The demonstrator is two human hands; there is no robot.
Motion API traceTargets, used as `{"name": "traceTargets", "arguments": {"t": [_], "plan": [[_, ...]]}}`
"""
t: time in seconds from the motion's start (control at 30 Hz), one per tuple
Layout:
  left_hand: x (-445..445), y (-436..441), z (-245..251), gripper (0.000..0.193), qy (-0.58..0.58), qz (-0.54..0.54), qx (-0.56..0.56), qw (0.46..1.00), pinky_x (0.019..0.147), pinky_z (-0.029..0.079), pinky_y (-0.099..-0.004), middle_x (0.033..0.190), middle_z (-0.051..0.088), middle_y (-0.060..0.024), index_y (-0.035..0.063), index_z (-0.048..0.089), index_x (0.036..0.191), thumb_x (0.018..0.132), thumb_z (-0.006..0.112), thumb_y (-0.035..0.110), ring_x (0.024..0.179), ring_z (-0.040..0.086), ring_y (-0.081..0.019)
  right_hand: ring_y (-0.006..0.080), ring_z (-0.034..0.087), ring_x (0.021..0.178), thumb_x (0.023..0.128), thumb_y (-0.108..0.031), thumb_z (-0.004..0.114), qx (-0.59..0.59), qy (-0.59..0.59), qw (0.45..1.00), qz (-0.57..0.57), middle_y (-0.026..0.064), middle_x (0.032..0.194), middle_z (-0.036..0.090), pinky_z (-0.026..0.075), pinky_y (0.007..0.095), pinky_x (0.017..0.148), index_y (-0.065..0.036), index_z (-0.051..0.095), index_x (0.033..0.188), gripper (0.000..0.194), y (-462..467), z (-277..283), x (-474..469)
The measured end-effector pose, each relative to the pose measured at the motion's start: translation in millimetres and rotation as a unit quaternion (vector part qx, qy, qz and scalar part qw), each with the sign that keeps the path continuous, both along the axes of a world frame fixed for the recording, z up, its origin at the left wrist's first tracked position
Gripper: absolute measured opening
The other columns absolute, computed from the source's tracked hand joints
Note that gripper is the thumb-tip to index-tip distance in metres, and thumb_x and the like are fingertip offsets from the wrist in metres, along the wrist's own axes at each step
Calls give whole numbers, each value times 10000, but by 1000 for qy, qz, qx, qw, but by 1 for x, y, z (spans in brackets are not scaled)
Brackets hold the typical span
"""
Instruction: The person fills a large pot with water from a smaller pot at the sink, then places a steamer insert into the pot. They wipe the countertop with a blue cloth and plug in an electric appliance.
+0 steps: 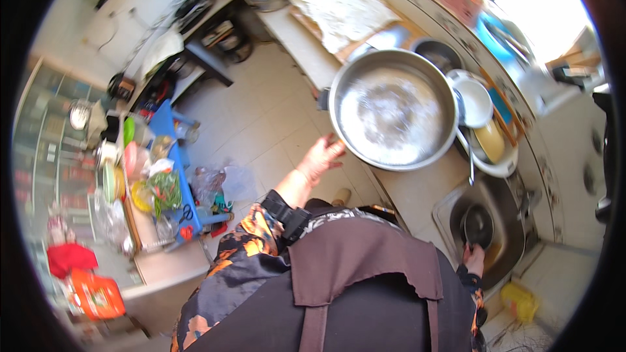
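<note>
A large round steel pan (393,156) rests on the counter before me, its inside shiny and blurred. My left hand (320,159) is beside its near left rim, fingers spread, holding nothing; whether a fingertip touches the rim I cannot tell. Down in the steel sink (503,195) on the right, my right hand (473,256) grips the near edge of a small dark round bowl or pan (478,226). Between the pan and the wall stand a white bowl (474,102) and a white basin (508,164) holding a yellowish oval item (489,143). A metal utensil handle (471,161) points towards the sink.
A dark pot (437,54) and a board with a white cloth (342,12) lie beyond the pan. The faucet (530,200) juts over the sink's wall side. A blue stool or small table (178,171) with greens and scissors stands to the left. Yellow cloth or plastic (518,301) lies right.
</note>
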State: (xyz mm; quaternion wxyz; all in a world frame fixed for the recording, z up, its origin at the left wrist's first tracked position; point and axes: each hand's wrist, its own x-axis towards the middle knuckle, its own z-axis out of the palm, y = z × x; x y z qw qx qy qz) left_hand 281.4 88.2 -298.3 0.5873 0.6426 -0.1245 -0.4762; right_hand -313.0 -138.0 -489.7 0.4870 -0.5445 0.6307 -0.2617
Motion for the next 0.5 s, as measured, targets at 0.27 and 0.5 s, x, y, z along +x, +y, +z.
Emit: {"name": "traceTargets", "arguments": {"t": [0.27, 0.5], "plan": [[-26, 84, -1, 806, 75, 25, 29, 996, 971, 460, -387, 1404, 419, -196, -29, 201, 1471, 917, 623, 377, 1211, 519, -268, 266, 621, 862, 933, -131, 537, 269, -39, 954, -124, 172, 1001, 623, 526, 368, 737, 59, 562, 1103, 257, -78, -107, -58], [-8, 164, -25, 649, 114, 140, 14, 983, 889, 503, -344, 1283, 522, -141, -3, 328, 1426, 928, 620, 295, 1093, 581, -212, 376, 641, 863, 850, -164, 570, -24, 258, 940, -221, 235, 962, 656, 507, 454, 740, 53, 618, 989, 262, -109, -85, -71]]}}
